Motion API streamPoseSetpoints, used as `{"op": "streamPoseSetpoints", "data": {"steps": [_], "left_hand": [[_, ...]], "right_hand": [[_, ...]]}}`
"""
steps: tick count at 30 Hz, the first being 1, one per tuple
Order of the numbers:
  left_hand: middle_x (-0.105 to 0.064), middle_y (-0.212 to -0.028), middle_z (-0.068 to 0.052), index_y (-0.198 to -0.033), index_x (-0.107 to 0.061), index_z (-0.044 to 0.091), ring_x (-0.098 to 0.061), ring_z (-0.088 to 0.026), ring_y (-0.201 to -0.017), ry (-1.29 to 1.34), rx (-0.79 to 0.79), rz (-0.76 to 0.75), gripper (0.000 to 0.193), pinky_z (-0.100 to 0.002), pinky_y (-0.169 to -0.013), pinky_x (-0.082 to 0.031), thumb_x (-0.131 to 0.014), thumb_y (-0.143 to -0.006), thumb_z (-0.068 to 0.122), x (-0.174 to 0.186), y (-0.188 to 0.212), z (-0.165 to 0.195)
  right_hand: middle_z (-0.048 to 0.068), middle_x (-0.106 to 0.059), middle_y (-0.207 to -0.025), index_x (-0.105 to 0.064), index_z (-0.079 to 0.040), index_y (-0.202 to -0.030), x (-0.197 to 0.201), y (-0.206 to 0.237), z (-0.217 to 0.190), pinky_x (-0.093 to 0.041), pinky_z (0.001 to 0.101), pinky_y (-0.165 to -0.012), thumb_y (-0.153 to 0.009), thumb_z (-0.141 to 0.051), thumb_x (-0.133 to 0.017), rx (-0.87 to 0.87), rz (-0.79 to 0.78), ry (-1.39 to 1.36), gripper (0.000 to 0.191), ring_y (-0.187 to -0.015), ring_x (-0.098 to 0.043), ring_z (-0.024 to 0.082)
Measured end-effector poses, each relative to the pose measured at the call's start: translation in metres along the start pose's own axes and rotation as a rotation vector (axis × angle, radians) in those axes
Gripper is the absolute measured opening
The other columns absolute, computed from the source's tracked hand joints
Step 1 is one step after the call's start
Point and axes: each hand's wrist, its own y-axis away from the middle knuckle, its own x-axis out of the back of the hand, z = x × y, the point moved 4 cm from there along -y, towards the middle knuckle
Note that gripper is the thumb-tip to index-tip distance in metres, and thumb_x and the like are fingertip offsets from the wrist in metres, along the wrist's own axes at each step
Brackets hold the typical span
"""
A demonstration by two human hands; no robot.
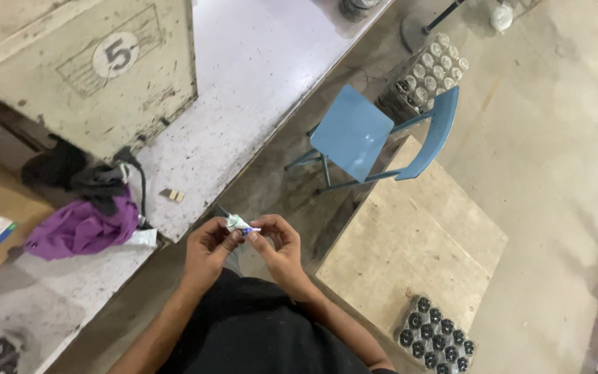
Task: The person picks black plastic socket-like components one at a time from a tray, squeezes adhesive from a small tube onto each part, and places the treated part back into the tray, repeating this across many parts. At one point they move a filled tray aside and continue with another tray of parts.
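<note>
Both hands meet at the lap: left hand pinches a small tube steady while right hand pinches its cap end.

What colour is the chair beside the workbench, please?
The chair is light blue; the head view shows it.
</note>
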Motion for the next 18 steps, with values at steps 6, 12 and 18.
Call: {"op": "streamPoseSetpoints", "data": {"steps": [6, 12, 18], "left_hand": [[-0.072, -0.093, -0.008, -0.092, -0.064, -0.002, -0.066, -0.013, -0.083, -0.602, -0.435, 0.199, 0.016, -0.024, -0.078, -0.051, -0.077, -0.093, 0.008, -0.01, -0.101, 0.119], [-0.072, -0.097, -0.01, -0.098, -0.067, 0.002, -0.071, -0.024, -0.087, -0.838, -0.985, 0.193, 0.014, -0.03, -0.071, -0.055, -0.073, -0.086, -0.002, -0.031, -0.155, 0.26], [-0.072, -0.092, -0.009, -0.097, -0.07, 0.004, -0.072, -0.025, -0.08, -1.04, -1.041, 0.344, 0.02, -0.036, -0.072, -0.056, -0.075, -0.079, -0.002, -0.046, -0.192, 0.331]], "right_hand": [[0.004, -0.069, -0.111, -0.066, -0.004, -0.12, 0.058, -0.114, 0.005, -0.054, 0.0297, -0.086, -0.096, -0.012, -0.075, 0.027, 0.112, 0.218, 0.027, -0.101, -0.065, 0.012], [0.007, -0.071, -0.115, -0.064, -0.005, -0.122, 0.077, -0.231, 0.019, -0.057, 0.0343, -0.089, -0.088, -0.023, -0.081, 0.027, 0.111, 0.538, 0.043, -0.103, -0.068, 0.018], [0.015, -0.064, -0.129, -0.058, -0.003, -0.13, 0.041, -0.366, 0.025, -0.056, 0.0419, -0.093, -0.082, -0.035, -0.085, 0.137, -0.031, 0.78, 0.063, -0.115, -0.067, 0.028]]}}
